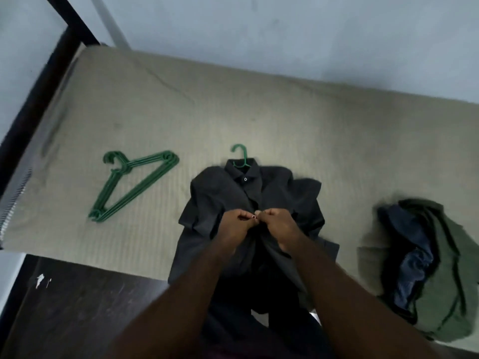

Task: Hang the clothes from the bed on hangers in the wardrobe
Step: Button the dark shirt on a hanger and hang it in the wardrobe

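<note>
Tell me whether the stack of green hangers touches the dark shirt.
Apart: the head view shows bare bedsheet between the green hangers and the dark shirt.

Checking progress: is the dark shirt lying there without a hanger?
No, a green hanger has its hook poking out of the dark shirt at the collar.

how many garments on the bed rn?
3: a dark shirt at centre, on a green hanger, pinched at the front by the left hand and right hand; a green garment and a dark blue garment piled at right. The pile may hide more.
</note>
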